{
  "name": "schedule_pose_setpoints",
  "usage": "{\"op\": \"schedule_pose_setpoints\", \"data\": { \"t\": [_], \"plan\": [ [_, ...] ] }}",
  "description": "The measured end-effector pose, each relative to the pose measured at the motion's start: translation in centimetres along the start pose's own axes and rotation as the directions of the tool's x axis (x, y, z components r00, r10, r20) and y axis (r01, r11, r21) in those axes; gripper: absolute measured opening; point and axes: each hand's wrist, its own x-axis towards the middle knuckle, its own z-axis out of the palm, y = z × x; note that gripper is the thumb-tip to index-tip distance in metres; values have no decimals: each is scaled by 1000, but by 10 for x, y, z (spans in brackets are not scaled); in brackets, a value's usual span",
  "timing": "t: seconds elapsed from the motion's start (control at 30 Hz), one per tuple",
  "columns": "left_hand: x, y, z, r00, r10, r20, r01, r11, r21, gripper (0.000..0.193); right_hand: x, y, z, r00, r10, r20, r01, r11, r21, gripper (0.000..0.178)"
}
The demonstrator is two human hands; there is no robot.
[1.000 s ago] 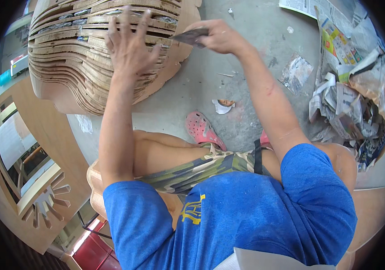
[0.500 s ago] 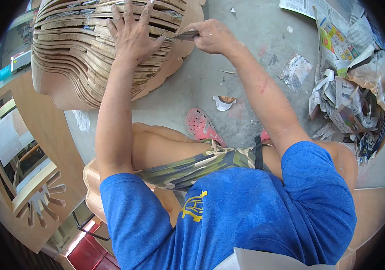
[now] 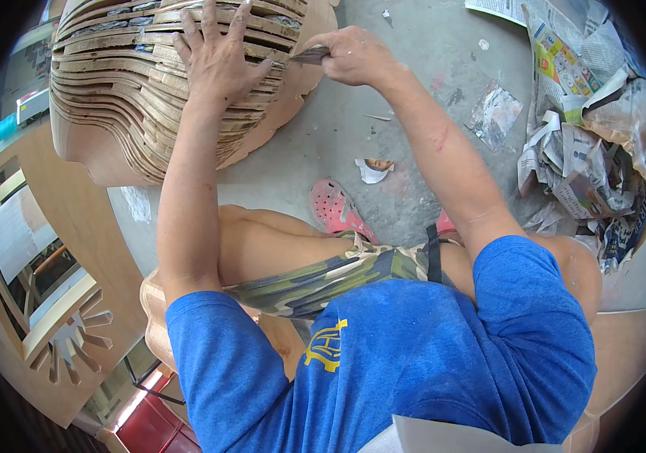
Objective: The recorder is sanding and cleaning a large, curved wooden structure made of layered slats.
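Note:
A large curved form of layered wooden slats (image 3: 123,98) fills the upper left, with crumpled paper showing in some gaps. My left hand (image 3: 219,60) lies on top of it, fingers spread across the slats. At its right edge my right hand (image 3: 357,57) is closed around a flat grey scraper (image 3: 310,55). The blade points left and its tip meets the ends of the slats, close to my left thumb. My fist covers the scraper's handle end.
Crumpled newspaper (image 3: 587,166) is heaped at the right. Paper scraps (image 3: 374,171) and a flat sheet (image 3: 495,115) lie on the grey floor. A pink clog (image 3: 338,211) is below the form. A cut-out wooden panel (image 3: 85,219) stands at the left.
The view has shifted slightly. My right hand and the scraper have edged a little left and up along the slat ends; my left hand stays spread on the form.

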Motion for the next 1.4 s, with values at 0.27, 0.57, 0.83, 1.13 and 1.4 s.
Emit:
{"op": "schedule_pose_setpoints", "data": {
  "t": [0.27,0.57,0.83,1.13,1.4],
  "plan": [
    [3,1,1,1000,-13,-4,13,1000,-9,94,-1,-8,-4,998,-54,25,54,998,-30,48],
    [5,5,-2,998,-38,45,36,998,46,95,-3,-16,-9,998,-29,48,33,997,-76,47],
    [3,3,1,1000,-20,13,20,1000,21,94,-3,-22,-8,996,4,88,4,996,-92,46],
    [3,4,-1,1000,-28,13,28,1000,5,95,-2,-24,-10,996,10,85,-1,995,-104,42],
    [2,2,-2,999,-37,30,36,999,36,94,-2,-23,-11,997,26,76,-19,996,-84,44]
  ]
}}
